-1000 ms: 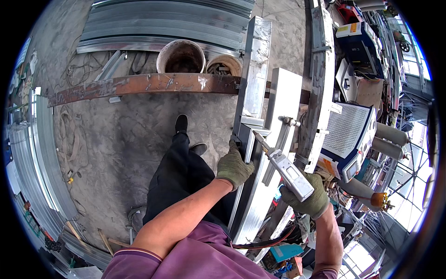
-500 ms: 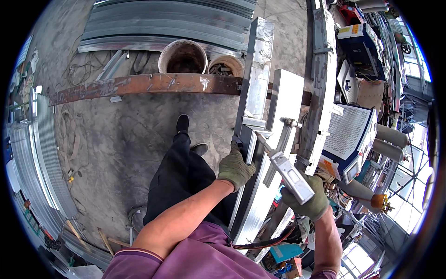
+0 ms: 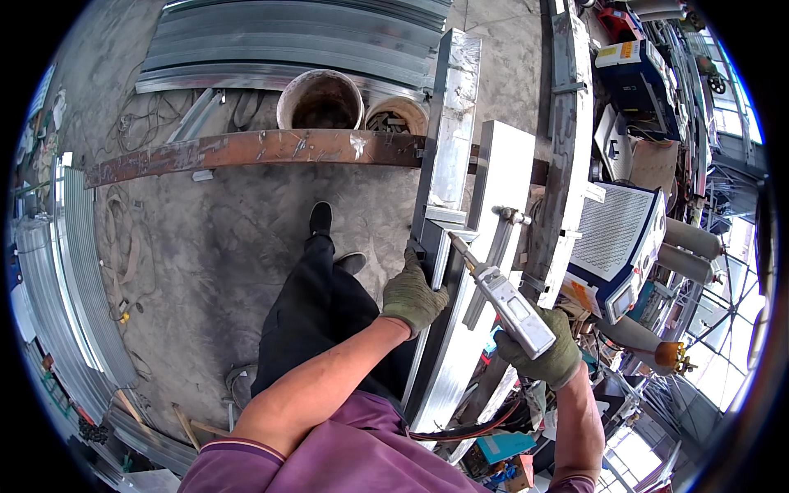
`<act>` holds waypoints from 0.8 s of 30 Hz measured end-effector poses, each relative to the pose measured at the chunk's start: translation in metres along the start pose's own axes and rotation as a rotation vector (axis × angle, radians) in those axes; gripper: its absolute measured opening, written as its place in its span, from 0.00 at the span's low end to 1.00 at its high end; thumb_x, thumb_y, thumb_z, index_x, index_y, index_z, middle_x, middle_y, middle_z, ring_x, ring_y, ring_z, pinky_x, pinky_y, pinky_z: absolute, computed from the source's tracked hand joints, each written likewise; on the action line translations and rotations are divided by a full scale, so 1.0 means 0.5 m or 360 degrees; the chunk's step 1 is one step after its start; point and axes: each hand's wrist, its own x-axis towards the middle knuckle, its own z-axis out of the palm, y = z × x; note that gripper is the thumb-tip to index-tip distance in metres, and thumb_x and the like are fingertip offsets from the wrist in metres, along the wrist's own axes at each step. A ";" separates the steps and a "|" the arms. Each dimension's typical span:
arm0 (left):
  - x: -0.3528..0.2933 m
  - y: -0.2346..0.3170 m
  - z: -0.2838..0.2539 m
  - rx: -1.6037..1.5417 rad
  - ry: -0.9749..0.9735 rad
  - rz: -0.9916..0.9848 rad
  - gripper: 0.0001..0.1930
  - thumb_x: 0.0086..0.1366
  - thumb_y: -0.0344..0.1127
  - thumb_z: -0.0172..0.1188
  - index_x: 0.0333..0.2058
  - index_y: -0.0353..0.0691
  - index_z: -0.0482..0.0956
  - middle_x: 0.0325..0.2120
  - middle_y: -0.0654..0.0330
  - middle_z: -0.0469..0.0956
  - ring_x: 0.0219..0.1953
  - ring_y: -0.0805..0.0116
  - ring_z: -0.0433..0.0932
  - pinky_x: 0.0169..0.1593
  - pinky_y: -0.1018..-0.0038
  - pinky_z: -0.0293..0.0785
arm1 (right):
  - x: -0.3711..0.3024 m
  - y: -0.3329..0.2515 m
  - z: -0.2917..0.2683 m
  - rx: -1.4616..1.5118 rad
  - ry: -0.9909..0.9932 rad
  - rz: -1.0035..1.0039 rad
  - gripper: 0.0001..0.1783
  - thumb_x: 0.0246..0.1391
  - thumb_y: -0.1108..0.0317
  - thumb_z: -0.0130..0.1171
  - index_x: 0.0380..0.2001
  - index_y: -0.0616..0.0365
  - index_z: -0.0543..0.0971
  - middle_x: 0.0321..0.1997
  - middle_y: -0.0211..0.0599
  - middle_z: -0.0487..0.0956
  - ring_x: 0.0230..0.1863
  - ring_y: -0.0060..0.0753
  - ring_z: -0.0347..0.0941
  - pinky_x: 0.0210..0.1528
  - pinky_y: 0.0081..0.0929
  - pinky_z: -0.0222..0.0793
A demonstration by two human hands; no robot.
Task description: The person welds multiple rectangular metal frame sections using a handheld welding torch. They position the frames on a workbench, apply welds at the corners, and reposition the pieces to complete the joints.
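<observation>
My left hand, in a green work glove, grips the side of a long metal profile; one finger reaches up along it to a small dark block. In my right hand, gloved alike, is a silver boxy welding gun. Its narrow nozzle points up and left, with the tip at or very near the joint where the profile meets a silver box-section tube. Whether the tip touches cannot be made out. Part of my right fingers is hidden behind the gun.
A rusty steel beam crosses beneath the tube. Beyond it stand two buckets and a stack of metal sheets. To the right are a wide silver bar, a long steel rail, a blue-and-white machine and gas cylinders.
The whole view has shifted very slightly to the left. Both hands and the welding gun keep their places against the metal.
</observation>
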 end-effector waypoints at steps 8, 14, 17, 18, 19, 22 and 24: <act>0.000 -0.002 0.004 -0.0005 0.0004 -0.0008 0.63 0.64 0.59 0.69 0.80 0.16 0.47 0.49 0.34 0.88 0.52 0.41 0.90 0.60 0.56 0.84 | 0.003 -0.003 -0.001 0.0037 -0.0011 0.0020 0.18 0.52 0.63 0.73 0.47 0.52 0.85 0.34 0.40 0.82 0.30 0.53 0.84 0.32 0.46 0.83; 0.001 -0.004 0.006 -0.0020 0.0021 0.0002 0.63 0.64 0.59 0.69 0.80 0.17 0.47 0.49 0.34 0.88 0.52 0.42 0.90 0.61 0.56 0.84 | 0.005 -0.001 -0.002 -0.0049 0.0008 -0.0059 0.17 0.52 0.63 0.73 0.46 0.52 0.85 0.33 0.39 0.80 0.29 0.52 0.83 0.31 0.45 0.81; 0.004 -0.007 0.010 -0.0004 0.0012 0.0006 0.63 0.64 0.59 0.69 0.80 0.17 0.46 0.49 0.34 0.88 0.52 0.42 0.90 0.61 0.56 0.84 | 0.006 -0.001 -0.001 -0.0060 0.0018 -0.0090 0.17 0.52 0.63 0.73 0.46 0.52 0.85 0.32 0.38 0.80 0.28 0.51 0.83 0.30 0.44 0.81; 0.004 -0.007 0.011 0.0012 0.0015 0.0008 0.64 0.63 0.59 0.69 0.80 0.17 0.46 0.49 0.34 0.88 0.52 0.42 0.90 0.61 0.56 0.84 | 0.006 0.000 -0.001 -0.0055 0.0024 -0.0093 0.17 0.52 0.63 0.73 0.46 0.53 0.85 0.32 0.38 0.80 0.28 0.51 0.83 0.30 0.44 0.81; 0.005 -0.008 0.011 0.0019 0.0011 0.0006 0.64 0.63 0.59 0.69 0.80 0.17 0.46 0.49 0.34 0.88 0.52 0.42 0.90 0.61 0.56 0.84 | 0.006 0.000 0.000 -0.0050 0.0031 -0.0097 0.17 0.52 0.62 0.73 0.45 0.53 0.85 0.32 0.38 0.80 0.28 0.51 0.83 0.29 0.44 0.80; 0.003 -0.005 0.006 0.0020 -0.0010 -0.0007 0.64 0.63 0.60 0.69 0.81 0.18 0.45 0.49 0.34 0.88 0.52 0.42 0.90 0.61 0.57 0.84 | 0.007 0.003 0.003 -0.0010 0.0037 -0.0075 0.16 0.52 0.62 0.73 0.44 0.53 0.85 0.32 0.38 0.80 0.27 0.51 0.82 0.29 0.44 0.80; 0.000 -0.004 0.004 0.0006 -0.0015 -0.0013 0.64 0.63 0.59 0.69 0.81 0.18 0.45 0.50 0.34 0.88 0.52 0.42 0.90 0.61 0.57 0.84 | 0.007 0.004 0.005 0.0008 0.0035 -0.0059 0.16 0.52 0.63 0.73 0.44 0.53 0.85 0.31 0.38 0.80 0.27 0.50 0.82 0.29 0.44 0.80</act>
